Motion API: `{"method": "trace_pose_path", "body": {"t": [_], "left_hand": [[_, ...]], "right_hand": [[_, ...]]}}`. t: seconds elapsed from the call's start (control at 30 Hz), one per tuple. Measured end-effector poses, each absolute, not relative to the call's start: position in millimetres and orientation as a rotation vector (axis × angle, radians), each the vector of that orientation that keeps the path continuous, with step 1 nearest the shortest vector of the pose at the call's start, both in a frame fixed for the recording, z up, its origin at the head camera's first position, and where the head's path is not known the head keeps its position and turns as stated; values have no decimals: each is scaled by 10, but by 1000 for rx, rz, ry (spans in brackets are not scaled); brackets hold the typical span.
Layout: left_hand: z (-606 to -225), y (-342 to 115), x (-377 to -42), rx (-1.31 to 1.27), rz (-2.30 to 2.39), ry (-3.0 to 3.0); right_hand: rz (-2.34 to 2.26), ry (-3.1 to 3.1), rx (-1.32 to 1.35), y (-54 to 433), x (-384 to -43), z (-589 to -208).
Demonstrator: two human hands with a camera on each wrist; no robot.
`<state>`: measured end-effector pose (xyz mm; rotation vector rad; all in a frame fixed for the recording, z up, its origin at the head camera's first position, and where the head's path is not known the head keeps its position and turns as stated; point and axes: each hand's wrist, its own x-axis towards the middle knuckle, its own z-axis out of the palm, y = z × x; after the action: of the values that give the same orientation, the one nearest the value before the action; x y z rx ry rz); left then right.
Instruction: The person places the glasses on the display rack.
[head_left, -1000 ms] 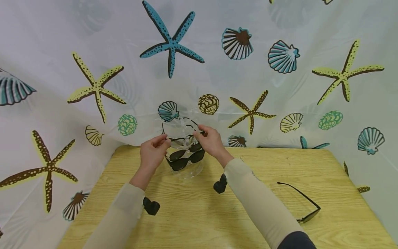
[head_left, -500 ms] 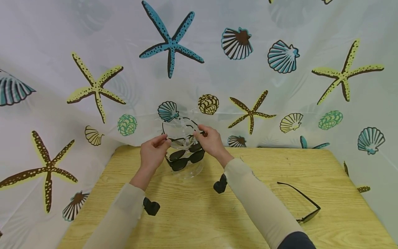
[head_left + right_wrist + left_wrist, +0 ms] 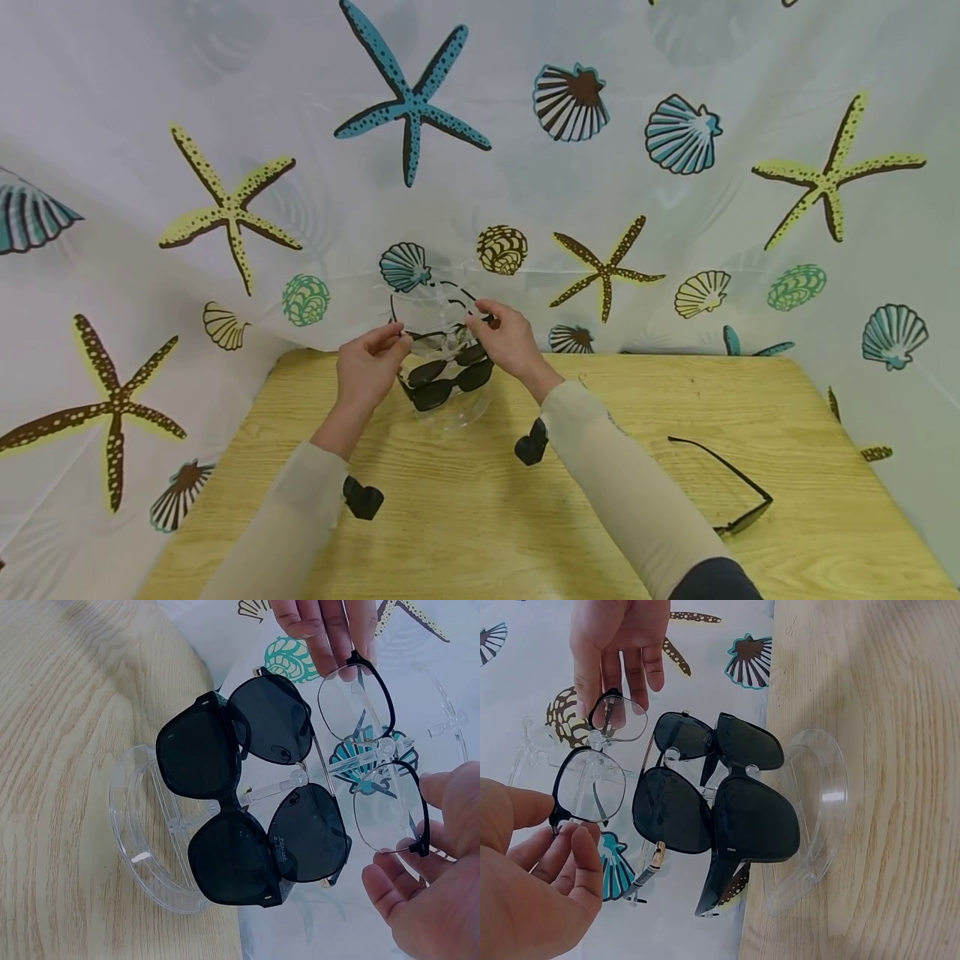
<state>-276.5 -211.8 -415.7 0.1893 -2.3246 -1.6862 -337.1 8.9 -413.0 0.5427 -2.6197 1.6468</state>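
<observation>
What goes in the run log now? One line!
left fingers: hold clear glasses | right fingers: hold their other end | sunglasses: two, lower on stand | table: another pair, right side

A pale yellow wooden table [image 3: 442, 521] with a fine streaky grain carries everything; its far corners are rounded, and its sides spread outward toward the front. In the wrist views the wood looks paler and more beige. Toward the back, left of the middle, stands a clear plastic stand [image 3: 821, 817], its flat base curved at the front, the grain showing through it. Well apart from it, on the right and nearer the front, lies a pair of black-framed glasses with a dark lens [image 3: 750, 518]. One slim temple stretches toward the back; the rest is hidden.
</observation>
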Motion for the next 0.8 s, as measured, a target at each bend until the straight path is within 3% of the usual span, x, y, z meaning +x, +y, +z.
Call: {"method": "trace_pose_path", "body": {"t": [0.8], "left_hand": [[-4138,-2140,-2678,82,-1556,-2391]], "right_hand": [[1653,-2616,518,110,-3376,-4158]]}}
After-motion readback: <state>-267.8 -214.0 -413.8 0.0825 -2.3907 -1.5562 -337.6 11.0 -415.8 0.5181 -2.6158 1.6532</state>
